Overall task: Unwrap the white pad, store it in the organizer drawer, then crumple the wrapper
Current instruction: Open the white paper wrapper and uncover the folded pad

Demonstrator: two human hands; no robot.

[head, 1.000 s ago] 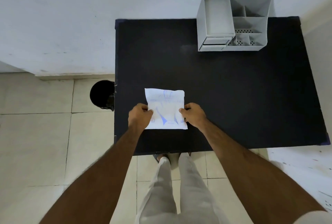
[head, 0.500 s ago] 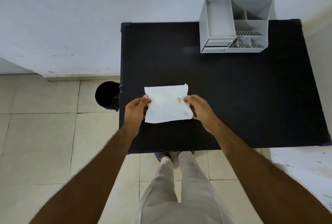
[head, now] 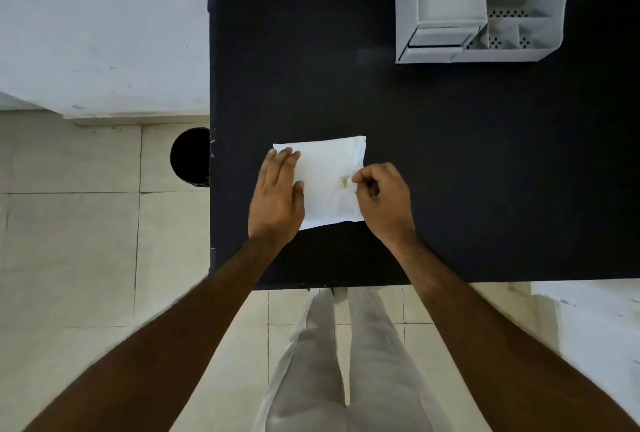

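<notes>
White packet (head: 325,182) lies flat on the surface (head: 485,172); left hand (head: 277,196) fingers (head: 285,161) press it flat, right hand (head: 384,199) fingers (head: 360,177) pinch its right edge.

A: Where does the left hand (head: 277,196) sit?

B: Just left of the frame's centre, palm down, fingers (head: 285,163) straight and close together, pointing toward the top of the frame. The thumb lies along its right side.

A: And the right hand (head: 382,201)?

B: Just right of centre, curled. The thumb and forefinger are pinched together at its upper left, the other fingers folded under.

A: The arms?

B: Both bare. The left forearm (head: 180,324) rises from the lower left corner, the right forearm (head: 485,320) from the lower right, converging toward the middle. Between them, at the bottom centre, stand the person's legs (head: 346,362) in pale trousers.
</notes>
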